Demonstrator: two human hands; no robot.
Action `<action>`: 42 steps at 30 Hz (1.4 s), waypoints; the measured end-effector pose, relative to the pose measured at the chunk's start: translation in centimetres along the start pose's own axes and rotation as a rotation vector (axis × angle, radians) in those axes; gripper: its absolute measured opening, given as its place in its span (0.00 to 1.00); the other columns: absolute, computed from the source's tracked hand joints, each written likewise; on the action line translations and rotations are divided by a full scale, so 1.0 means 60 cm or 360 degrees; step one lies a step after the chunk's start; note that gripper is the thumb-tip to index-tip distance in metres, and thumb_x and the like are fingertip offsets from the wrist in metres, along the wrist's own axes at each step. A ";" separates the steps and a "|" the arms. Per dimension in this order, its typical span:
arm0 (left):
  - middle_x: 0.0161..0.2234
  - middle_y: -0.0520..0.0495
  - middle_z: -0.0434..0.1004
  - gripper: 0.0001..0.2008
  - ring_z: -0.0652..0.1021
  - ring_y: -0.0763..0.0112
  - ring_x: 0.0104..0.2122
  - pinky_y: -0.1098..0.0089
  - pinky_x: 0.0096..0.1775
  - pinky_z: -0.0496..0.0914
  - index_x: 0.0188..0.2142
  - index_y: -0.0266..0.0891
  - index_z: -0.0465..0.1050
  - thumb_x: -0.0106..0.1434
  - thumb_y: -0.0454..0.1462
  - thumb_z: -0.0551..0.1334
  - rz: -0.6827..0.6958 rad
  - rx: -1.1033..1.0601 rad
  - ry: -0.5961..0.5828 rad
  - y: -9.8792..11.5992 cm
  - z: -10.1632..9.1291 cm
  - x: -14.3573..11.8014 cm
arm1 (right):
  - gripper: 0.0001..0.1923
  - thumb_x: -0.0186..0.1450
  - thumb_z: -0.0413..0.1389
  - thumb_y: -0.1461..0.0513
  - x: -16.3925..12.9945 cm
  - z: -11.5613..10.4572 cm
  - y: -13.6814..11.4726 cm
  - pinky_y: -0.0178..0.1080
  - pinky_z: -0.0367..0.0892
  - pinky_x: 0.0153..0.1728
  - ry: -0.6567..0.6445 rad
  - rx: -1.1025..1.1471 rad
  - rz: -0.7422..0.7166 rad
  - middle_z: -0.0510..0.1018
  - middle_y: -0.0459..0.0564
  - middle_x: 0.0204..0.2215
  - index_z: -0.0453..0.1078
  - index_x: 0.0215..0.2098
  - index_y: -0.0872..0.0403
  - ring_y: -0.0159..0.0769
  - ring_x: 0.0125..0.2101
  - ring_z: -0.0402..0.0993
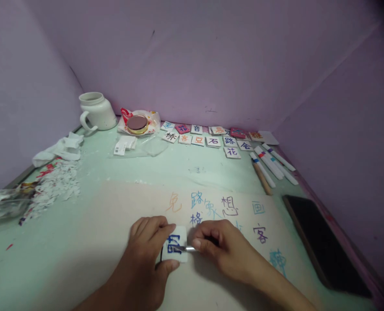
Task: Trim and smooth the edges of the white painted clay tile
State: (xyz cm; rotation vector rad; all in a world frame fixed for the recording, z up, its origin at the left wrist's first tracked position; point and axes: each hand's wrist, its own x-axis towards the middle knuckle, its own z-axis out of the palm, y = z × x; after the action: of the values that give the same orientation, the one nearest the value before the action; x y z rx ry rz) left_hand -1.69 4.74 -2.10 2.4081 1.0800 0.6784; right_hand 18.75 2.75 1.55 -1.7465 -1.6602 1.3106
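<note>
My left hand (146,250) grips a small white square tile (175,249) with a dark blue character on it, held on a pale sheet (114,216) near the table's front. My right hand (222,248) pinches a thin metal-tipped tool (188,249) whose point touches the tile's blue character. Both hands sit side by side, fingers curled. Coloured characters are written on the sheet just beyond the hands.
Rows of small character tiles (211,138) lie at the back, with several marker pens (271,163) to their right. A black phone (321,242) lies at the right. A white mug (96,111), a round tin (136,124), plastic bags and white scraps (56,183) fill the left.
</note>
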 end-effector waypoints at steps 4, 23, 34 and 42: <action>0.45 0.41 0.68 0.21 0.70 0.54 0.44 0.51 0.44 0.67 0.49 0.40 0.65 0.54 0.32 0.60 0.0026 -0.0010 -0.0025 -0.002 0.001 0.002 | 0.09 0.59 0.52 0.60 0.001 -0.005 0.002 0.32 0.55 0.23 0.0007 0.0418 0.0007 0.65 0.42 0.18 0.66 0.22 0.54 0.28 0.21 0.57; 0.37 0.42 0.74 0.22 0.75 0.64 0.38 0.63 0.39 0.74 0.49 0.37 0.65 0.57 0.21 0.52 0.0668 0.0295 0.0480 0.019 -0.046 -0.001 | 0.18 0.54 0.57 0.48 0.006 -0.004 0.018 0.32 0.45 0.19 0.0398 0.0837 0.0160 0.67 0.42 0.17 0.67 0.24 0.56 0.23 0.15 0.51; 0.30 0.47 0.74 0.19 0.75 0.66 0.30 0.67 0.32 0.72 0.50 0.36 0.69 0.60 0.31 0.54 0.0164 -0.0232 -0.0186 0.034 -0.057 0.004 | 0.15 0.53 0.57 0.52 -0.023 0.011 0.025 0.33 0.44 0.17 0.0595 0.0803 0.0070 0.68 0.41 0.15 0.67 0.20 0.55 0.22 0.12 0.50; 0.52 0.38 0.70 0.26 0.70 0.55 0.51 0.57 0.52 0.64 0.54 0.35 0.65 0.59 0.44 0.57 -0.0235 -0.0035 -0.0331 0.025 -0.095 0.018 | 0.19 0.54 0.57 0.48 -0.040 0.012 0.045 0.32 0.40 0.16 0.0544 0.0802 0.0049 0.65 0.39 0.15 0.64 0.22 0.54 0.22 0.13 0.48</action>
State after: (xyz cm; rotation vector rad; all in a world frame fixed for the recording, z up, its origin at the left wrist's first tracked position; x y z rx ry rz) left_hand -3.52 5.61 3.55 2.2926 1.1417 0.3793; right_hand 19.98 -0.27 -0.14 -1.5774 -1.0126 1.2239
